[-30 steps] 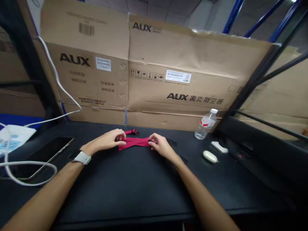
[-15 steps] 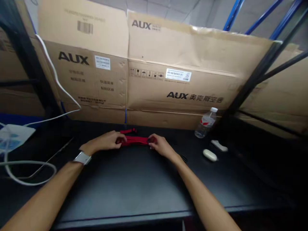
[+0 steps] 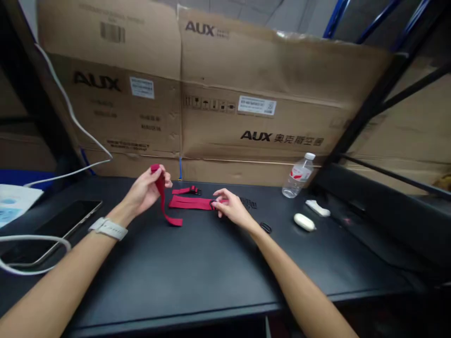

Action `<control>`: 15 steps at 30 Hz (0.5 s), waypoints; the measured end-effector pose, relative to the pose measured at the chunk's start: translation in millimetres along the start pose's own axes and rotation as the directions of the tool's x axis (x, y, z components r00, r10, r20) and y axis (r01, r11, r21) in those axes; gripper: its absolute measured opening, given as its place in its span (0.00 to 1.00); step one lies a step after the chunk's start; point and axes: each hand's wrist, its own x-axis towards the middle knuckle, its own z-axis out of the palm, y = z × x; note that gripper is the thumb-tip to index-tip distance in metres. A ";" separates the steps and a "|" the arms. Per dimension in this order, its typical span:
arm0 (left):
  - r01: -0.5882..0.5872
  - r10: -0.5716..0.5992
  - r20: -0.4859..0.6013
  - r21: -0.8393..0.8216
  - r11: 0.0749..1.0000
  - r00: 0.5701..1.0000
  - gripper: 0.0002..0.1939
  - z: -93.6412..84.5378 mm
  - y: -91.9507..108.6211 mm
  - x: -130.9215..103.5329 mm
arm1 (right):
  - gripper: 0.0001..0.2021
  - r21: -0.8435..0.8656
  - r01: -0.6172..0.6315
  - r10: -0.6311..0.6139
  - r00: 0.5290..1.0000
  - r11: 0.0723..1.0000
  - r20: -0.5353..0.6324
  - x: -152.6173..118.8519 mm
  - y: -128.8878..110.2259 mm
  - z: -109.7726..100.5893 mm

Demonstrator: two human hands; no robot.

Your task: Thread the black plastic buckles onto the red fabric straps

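Observation:
My left hand (image 3: 144,191), raised a little above the black table, is closed on a red webbing strap (image 3: 163,203) whose free end hangs down and bends to the right. Flat red straps (image 3: 190,203) lie side by side to its right. At their right end, my right hand (image 3: 230,210) pinches a small black buckle (image 3: 212,204), partly covered by the fingers. A short red strap with a black buckle (image 3: 183,190) lies just behind. Several black buckles (image 3: 248,203) sit beyond my right hand, and a black loop-shaped piece (image 3: 265,227) rests by my right wrist.
Tall cardboard boxes (image 3: 211,126) line the back of the table (image 3: 176,277). On the right are a water bottle (image 3: 299,176), a white oval case (image 3: 304,222) and a white piece (image 3: 317,208). A phone (image 3: 52,227) and a white cable (image 3: 65,244) occupy the left.
My left hand has lifted and moved left with one strap, leaving the others flat on the table. My right hand stays at the right end of the straps.

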 end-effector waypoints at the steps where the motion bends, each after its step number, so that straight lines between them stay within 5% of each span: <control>1: 0.025 -0.025 0.029 -0.014 1.000 0.999 0.06 2.4 -1.1 -1.0 | 0.14 0.020 0.004 -0.004 1.000 1.000 -0.008 0.4 -0.5 1.6; 7: 0.268 -0.301 0.210 0.168 0.948 0.930 0.05 17.6 -26.8 -8.5 | 0.17 0.272 -0.006 0.007 1.000 0.962 -0.002 1.5 -8.4 10.0; 15: 0.139 -0.379 0.346 0.555 0.820 0.858 0.11 32.5 -49.1 -15.5 | 0.15 0.426 0.008 -0.017 1.000 0.904 0.016 -1.5 -16.4 14.8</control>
